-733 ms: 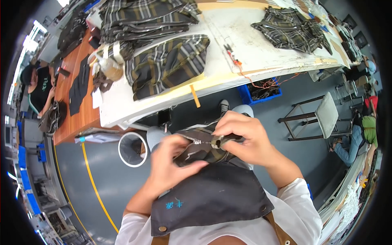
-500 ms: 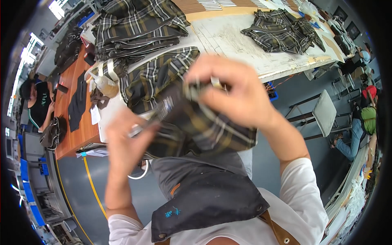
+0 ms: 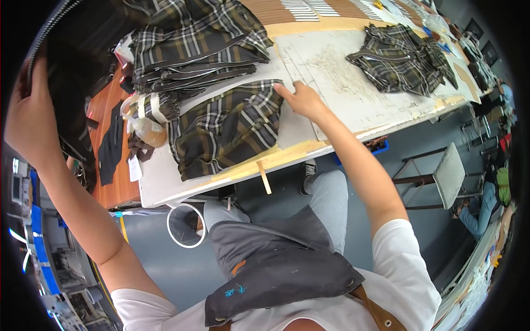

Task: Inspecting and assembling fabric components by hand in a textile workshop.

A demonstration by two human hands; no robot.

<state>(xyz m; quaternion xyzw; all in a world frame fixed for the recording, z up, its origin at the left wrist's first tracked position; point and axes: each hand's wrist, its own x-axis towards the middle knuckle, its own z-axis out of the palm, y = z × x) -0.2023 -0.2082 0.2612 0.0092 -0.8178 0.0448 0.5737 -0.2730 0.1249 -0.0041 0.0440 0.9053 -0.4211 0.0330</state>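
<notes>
Raised at the far left, my left hand [image 3: 33,118] is closed on a dark garment [image 3: 72,71] with a zipper along its edge. The cloth hangs past the picture's rim, so much of it is cut off. My right hand [image 3: 305,102] reaches over the white table with its thumb and forefinger apart. Its thumb touches the right corner of a plaid garment [image 3: 229,124] in black, olive and white. Behind that lies a tall stack of plaid garments [image 3: 199,47], with zipper edges showing.
Another plaid garment [image 3: 400,60] lies on the white table [image 3: 309,71] at the right. A bottle [image 3: 149,132] and a tape roll [image 3: 152,107] stand by the stack. Below the table edge is a white-rimmed bin [image 3: 186,225]. A stool [image 3: 447,176] stands right; people sit beyond.
Both hands were together with a plaid garment before my chest. My left hand has swung up and left with the zippered garment; my right hand has moved forward to the plaid garment on the table.
</notes>
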